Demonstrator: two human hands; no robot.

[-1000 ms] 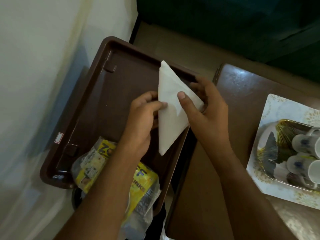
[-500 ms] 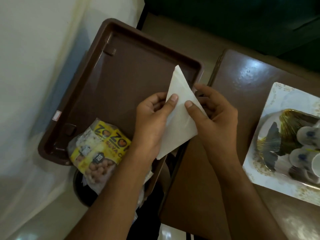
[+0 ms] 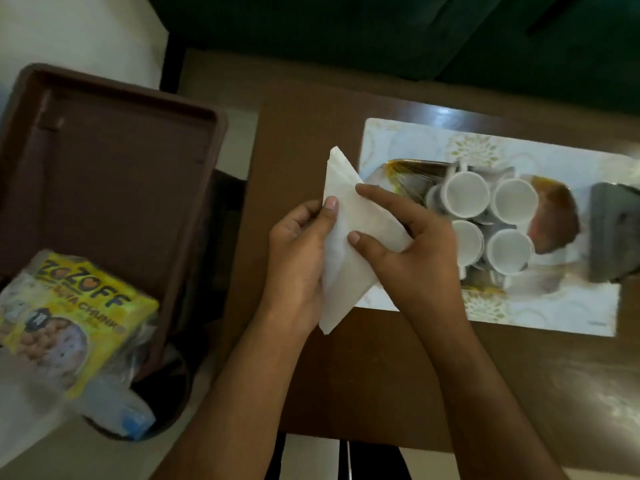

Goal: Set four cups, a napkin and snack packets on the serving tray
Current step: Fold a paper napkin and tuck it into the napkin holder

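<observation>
Held up at frame centre above the brown table [image 3: 346,375]: a white napkin [image 3: 349,237], folded into a long triangle, top corner toward 12 o'clock, bottom tip toward 6. Gripped along its 9 o'clock edge by the left hand [image 3: 298,258], thumb lying flat across the front face near the upper part, remaining fingers curled behind the paper. Pinched from the 3 o'clock side by the right hand [image 3: 412,251], thumb pressed on the front face at mid-height, index finger stretched across the upper edge, other fingers tucked behind. Most of the napkin between the two thumbs; top corner and bottom tip poking out beyond both grips. At 3 o'clock of the hands, on a pale patterned placemat [image 3: 554,310], a shiny serving tray [image 3: 408,174], partly hidden by the right hand. Four white cups [image 3: 465,195] clustered on it, mouths up, touching or nearly touching one another. At 9 o'clock, well apart from the napkin, a dark brown plastic tray [image 3: 121,174]. At its 7 o'clock corner a yellow snack packet [image 3: 76,320], resting partly over the rim. A grey object [image 3: 613,233] at the far 3 o'clock edge, too blurred to identify.
</observation>
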